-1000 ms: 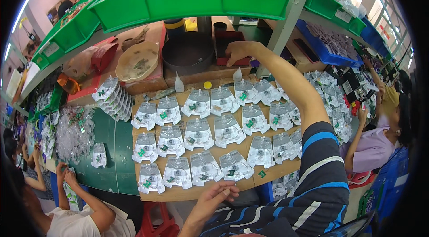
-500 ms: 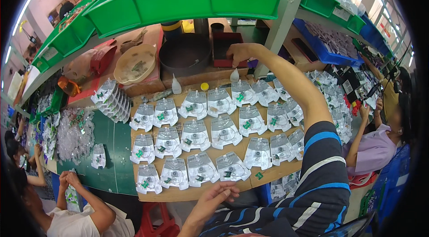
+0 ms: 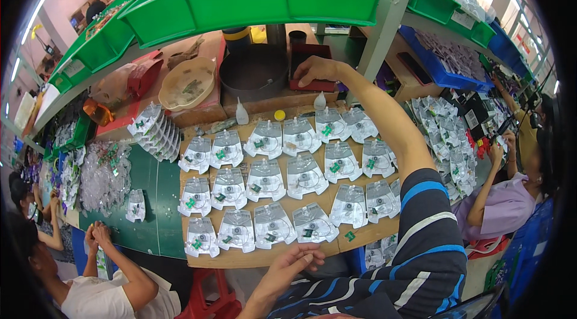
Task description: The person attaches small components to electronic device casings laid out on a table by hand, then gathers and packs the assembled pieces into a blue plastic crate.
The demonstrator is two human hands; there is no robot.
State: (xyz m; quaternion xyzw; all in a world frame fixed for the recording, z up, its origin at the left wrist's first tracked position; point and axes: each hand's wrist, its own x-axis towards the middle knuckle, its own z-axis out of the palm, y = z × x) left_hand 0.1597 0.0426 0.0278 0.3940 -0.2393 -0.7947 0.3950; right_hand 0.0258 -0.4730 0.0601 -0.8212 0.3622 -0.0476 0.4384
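Observation:
My right hand [image 3: 317, 70] reaches over the dark red box [image 3: 314, 51] at the back of the bench. Its fingers are bent down together at the front of the box, and their tips show nothing I can make out. My left hand [image 3: 293, 263] rests low by the front edge of the wooden board [image 3: 240, 257], half curled with thumb and fingers apart; nothing shows in it. Rows of clear and white plastic housings [image 3: 274, 224] with small green circuit boards and thin wires cover the board. A loose green circuit board [image 3: 350, 236] lies nearest my left hand.
Two white squeeze bottles [image 3: 241, 113] and a yellow cap stand behind the rows. A black round pan [image 3: 253, 72] and a cream bowl [image 3: 187, 83] sit further back. Green bins [image 3: 258, 6] hang overhead beside a post [image 3: 390, 18]. Co-workers sit at left and right.
My right hand has drawn slightly nearer and left, its fingers now lower at the box's front. My left hand has stayed nearly still. The whole view has shifted a little.

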